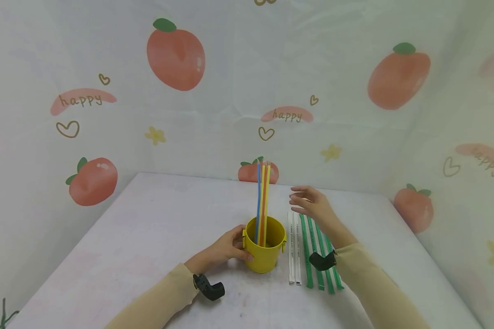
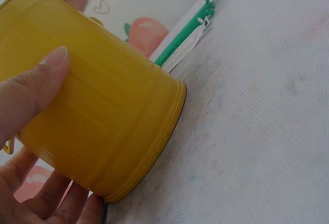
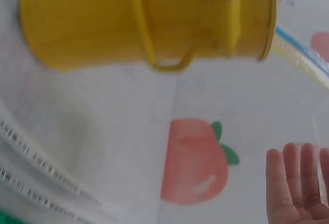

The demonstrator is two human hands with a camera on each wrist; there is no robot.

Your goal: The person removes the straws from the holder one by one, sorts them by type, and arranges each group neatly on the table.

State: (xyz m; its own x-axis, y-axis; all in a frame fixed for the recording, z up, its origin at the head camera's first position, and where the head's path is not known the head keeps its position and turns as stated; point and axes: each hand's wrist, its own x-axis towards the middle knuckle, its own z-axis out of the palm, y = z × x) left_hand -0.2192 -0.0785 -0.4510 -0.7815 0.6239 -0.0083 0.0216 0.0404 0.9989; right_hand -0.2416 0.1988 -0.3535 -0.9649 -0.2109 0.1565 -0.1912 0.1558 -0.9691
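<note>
A yellow metal bucket stands upright on the table, with small handles at its sides. Several wrapped straws, blue, yellow and orange-red, lean inside it and rise well above the rim. My left hand holds the bucket from the left, thumb across the near side and fingers around the back, as the left wrist view shows. Over the far ends of the straws on the table, to the right of the bucket, my right hand is raised in the air. Its fingers are extended, touching nothing.
Right of the bucket lie two white paper-wrapped straws and several green-wrapped straws side by side, partly under my right forearm. A white cloth printed with fruit hangs behind the table and at its sides.
</note>
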